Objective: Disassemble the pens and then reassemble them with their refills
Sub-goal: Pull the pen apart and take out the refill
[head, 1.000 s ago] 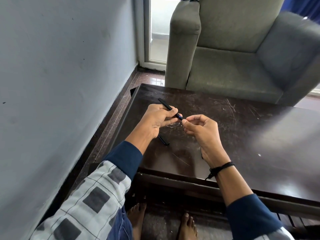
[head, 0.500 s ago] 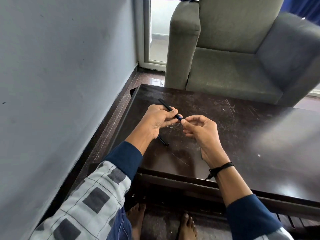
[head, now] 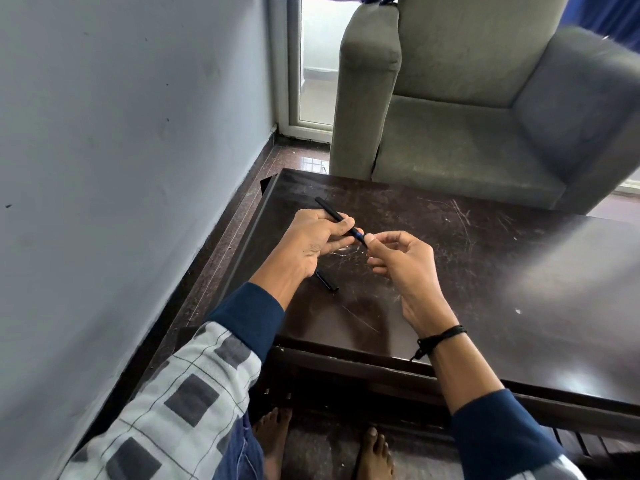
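Note:
A slim black pen with a blue section near its tip is held above the dark wooden table. My left hand grips its barrel, with the back end sticking out up and to the left. My right hand pinches the pen's tip end between thumb and forefinger, its other fingers curled. A short black pen part, perhaps a cap, lies on the table just below my left hand.
A grey armchair stands right behind the table's far edge. A blue-grey wall runs close along the left. The scratched tabletop stretches to the right. My bare feet are under the table's near edge.
Both hands hold nearly the same pose on the pen. My right hand's fingers have shifted slightly at the tip end.

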The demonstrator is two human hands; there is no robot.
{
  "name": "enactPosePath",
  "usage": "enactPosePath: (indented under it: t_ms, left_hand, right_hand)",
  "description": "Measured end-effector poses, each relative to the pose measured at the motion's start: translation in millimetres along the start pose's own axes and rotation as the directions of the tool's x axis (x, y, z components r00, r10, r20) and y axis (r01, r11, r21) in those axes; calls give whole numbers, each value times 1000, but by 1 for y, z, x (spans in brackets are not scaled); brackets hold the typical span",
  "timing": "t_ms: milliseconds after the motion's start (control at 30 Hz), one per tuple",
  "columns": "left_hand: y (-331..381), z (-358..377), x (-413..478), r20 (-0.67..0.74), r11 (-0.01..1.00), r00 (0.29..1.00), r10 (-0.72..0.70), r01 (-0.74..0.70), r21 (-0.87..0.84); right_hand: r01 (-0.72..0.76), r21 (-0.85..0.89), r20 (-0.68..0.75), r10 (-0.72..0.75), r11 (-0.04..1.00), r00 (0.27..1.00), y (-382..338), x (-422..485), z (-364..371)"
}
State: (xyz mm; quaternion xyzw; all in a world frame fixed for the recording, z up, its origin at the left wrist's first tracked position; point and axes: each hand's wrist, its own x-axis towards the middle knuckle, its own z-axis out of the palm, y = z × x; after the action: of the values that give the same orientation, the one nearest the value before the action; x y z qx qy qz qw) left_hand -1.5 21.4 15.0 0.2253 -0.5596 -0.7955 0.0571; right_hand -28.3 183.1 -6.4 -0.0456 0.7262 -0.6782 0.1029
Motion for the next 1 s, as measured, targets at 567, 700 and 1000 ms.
enactPosePath:
  t_ms: [567, 700, 1000]
  left_hand:
    - [1, 1, -1, -3, 1000, 1000, -2, 2, 1]
    - [0, 2, -2, 3, 1000, 1000, -1, 1, 15]
    - [-1, 1, -2, -7, 1000, 1000, 6, -6, 20]
  right_hand:
    - [-29, -9, -3, 29, 1000, 1000, 0, -1, 1]
    - [2, -22, -8, -3, 1000, 1000, 2, 0, 1]
    - [-13, -2, -10, 13, 1000, 1000, -1, -2, 3]
